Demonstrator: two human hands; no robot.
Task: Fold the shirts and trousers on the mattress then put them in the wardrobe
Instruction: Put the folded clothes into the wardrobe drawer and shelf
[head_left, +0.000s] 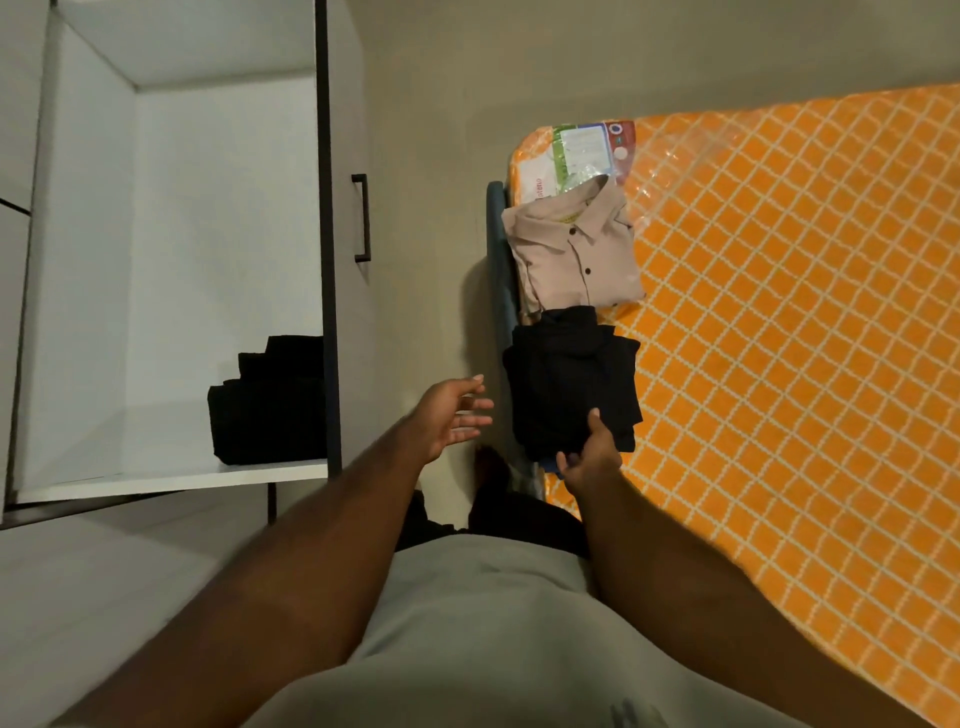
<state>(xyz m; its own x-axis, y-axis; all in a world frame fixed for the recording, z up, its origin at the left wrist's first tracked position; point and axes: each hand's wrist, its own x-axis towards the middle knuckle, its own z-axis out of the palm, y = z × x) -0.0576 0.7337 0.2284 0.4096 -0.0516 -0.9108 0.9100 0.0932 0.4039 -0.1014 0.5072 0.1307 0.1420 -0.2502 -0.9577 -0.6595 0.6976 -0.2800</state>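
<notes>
A folded pile of black clothes (569, 384) lies at the near left edge of the orange mattress (789, 312). My right hand (589, 454) grips the pile's near edge, thumb on top and fingers underneath. Just beyond the pile lies a folded beige button shirt (574, 249). My left hand (454, 413) hovers with spread fingers to the left of the black pile, not touching it. In the open wardrobe (171, 208) on the left, a stack of folded black garments (270, 405) sits on the white shelf (182, 475).
The wardrobe's grey door (353, 156) with a black handle stands between shelf and mattress. A printed label under plastic (582, 150) covers the mattress's far corner. The dark bed frame (501, 260) runs along the mattress's left side.
</notes>
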